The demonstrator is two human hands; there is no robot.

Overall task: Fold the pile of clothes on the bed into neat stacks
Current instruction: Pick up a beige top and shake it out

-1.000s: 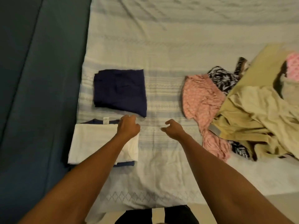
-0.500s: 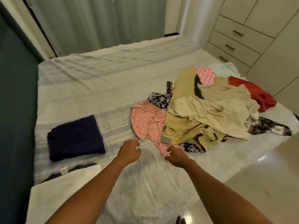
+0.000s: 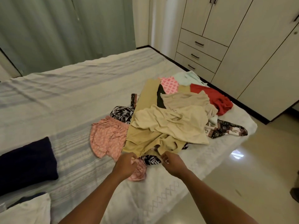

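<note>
A loose pile of clothes (image 3: 174, 120) lies on the right half of the bed (image 3: 77, 97). On top are tan and cream garments, with a pink patterned piece (image 3: 106, 139) at its left and a red one (image 3: 216, 99) at the back. My left hand (image 3: 126, 165) and right hand (image 3: 174, 164) are at the pile's near edge. Their curled fingers meet the tan garment's hem (image 3: 150, 147). The left hand lies over the pink fabric. Whether either hand has fabric in its grip is hidden. A folded navy garment (image 3: 27, 164) and a folded white one (image 3: 30, 210) lie at the left.
A wardrobe with drawers (image 3: 200, 50) stands past the bed's far right corner. Glossy tiled floor (image 3: 242, 175) runs along the bed's right side. Green curtains (image 3: 64, 29) hang behind the bed. The bed's far left part holds only the striped cover.
My view swung right and up from the folded stacks to the pile. Both hands left the folded white garment and travelled right to the tan garment's near edge.
</note>
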